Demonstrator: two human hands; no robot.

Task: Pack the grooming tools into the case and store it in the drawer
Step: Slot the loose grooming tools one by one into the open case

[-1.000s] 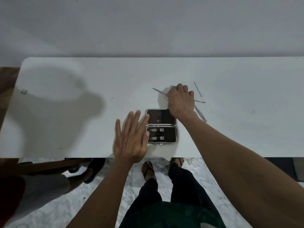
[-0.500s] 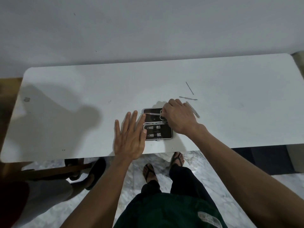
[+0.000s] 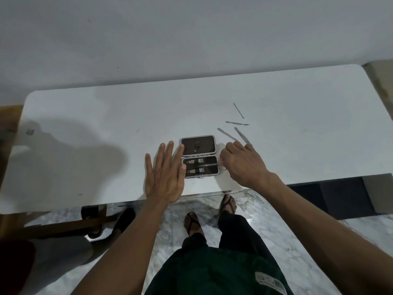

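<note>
A small open case [image 3: 199, 146] with a dark lining lies near the front edge of the white table [image 3: 95, 116]. Its near half holds two nail clippers [image 3: 192, 161], and a slim metal tool [image 3: 209, 165] lies between them. My left hand [image 3: 164, 174] rests flat with spread fingers against the case's left side. My right hand [image 3: 242, 165] is at the case's right edge, fingertips pinched on the slim tool's end. Several loose metal tools lie behind that hand: a thin pick [image 3: 238, 110], a spatula tool [image 3: 237, 123], a file [image 3: 227, 134] and tweezers [image 3: 242, 136].
A grey wall stands behind the table. Under the table at the right sits a dark cabinet [image 3: 331, 194]. Another person's legs [image 3: 63, 256] and a wooden frame [image 3: 63, 226] are at the lower left. My sandalled feet [image 3: 191, 222] stand on the marble floor.
My right hand carried the slim tool from behind the case, over the far half, and down into the near half between the clippers. My left hand stayed beside the case.
</note>
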